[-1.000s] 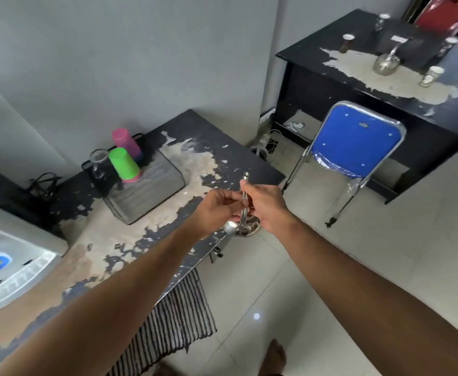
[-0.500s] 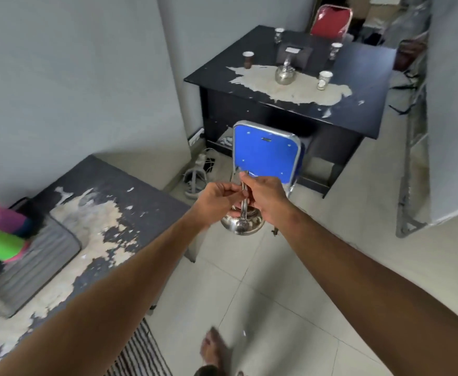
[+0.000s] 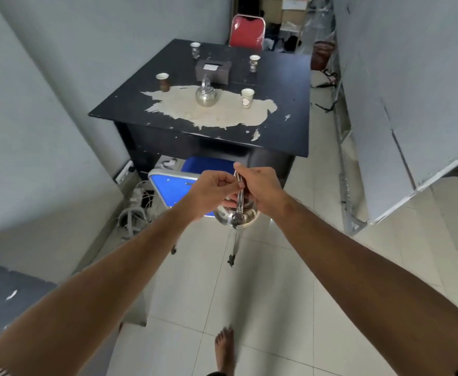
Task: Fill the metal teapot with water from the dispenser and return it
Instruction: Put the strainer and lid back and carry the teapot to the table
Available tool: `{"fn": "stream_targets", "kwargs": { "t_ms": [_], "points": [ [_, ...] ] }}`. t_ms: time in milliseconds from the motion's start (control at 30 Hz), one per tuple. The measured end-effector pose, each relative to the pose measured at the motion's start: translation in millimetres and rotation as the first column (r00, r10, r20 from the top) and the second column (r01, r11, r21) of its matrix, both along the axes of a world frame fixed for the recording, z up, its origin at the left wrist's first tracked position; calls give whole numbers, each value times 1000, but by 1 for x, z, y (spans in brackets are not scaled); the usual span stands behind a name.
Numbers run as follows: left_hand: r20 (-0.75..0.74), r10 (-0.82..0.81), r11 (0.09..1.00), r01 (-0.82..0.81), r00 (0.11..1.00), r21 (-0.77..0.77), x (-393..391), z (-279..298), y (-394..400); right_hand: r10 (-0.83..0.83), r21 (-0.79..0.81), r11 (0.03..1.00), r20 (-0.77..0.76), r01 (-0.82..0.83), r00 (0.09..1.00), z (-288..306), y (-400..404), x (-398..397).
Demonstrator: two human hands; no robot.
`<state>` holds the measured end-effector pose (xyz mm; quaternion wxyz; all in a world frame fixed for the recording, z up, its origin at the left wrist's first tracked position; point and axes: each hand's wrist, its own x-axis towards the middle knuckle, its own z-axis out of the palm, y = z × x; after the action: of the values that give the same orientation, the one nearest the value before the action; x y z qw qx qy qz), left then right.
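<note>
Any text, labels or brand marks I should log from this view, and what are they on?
No text can be read.
Paper cup on the black table: a printed mark, too blurred to read.
Dark box: a pale label on top, too small to read.
Carried teapot, held at its handle by the left hand and right hand: no marking visible.

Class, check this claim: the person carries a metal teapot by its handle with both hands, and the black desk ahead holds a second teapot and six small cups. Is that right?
Not quite: the black desk holds four small cups, not six. The head view shows them around the second teapot. The rest stands: the left hand and right hand both grip the handle of the carried metal teapot.
</note>
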<state>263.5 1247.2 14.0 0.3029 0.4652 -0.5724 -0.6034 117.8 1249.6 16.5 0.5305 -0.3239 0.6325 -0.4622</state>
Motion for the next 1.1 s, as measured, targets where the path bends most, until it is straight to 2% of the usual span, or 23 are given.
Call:
{"fn": "stream_targets", "kwargs": {
  "t_ms": [233, 500, 667, 767, 833, 933, 967, 1067, 1100],
  "points": [
    [28, -84, 996, 84, 996, -27, -77, 7, -119, -101, 24, 995, 93, 100, 990, 14, -105, -81],
    [40, -160, 986, 161, 986, -37, -178, -1, -240, -85, 31, 996, 110, 82, 990, 2, -219, -192],
    [53, -126, 992, 127, 991, -21, -261, -10, -320, -47, 44, 998, 106, 43, 993, -12, -307, -274],
    [58, -85, 996, 85, 995, -10, -308, -15, -368, 18, 62, 998, 38, -20, 999, -17, -360, -322],
    [72, -61, 998, 64, 996, -30, -338, -18, -401, 118, 39, 992, -12, -117, 993, -14, -394, -353],
    [191, -80, 986, 106, 978, -126, -371, -19, -442, 323, 27, 945, -210, -325, 923, -15, -434, -392],
    [246, -81, 979, 123, 966, -162, -383, -19, -459, 346, 36, 936, -264, -349, 900, -14, -449, -405],
    [368, -25, 950, 136, 930, -280, -409, -19, -510, 308, 53, 951, -234, -304, 922, -17, -494, -443],
    [394, 5, 932, 138, 919, -335, -416, -19, -527, 308, 46, 951, -274, -307, 911, -16, -508, -454]
  ]
}}
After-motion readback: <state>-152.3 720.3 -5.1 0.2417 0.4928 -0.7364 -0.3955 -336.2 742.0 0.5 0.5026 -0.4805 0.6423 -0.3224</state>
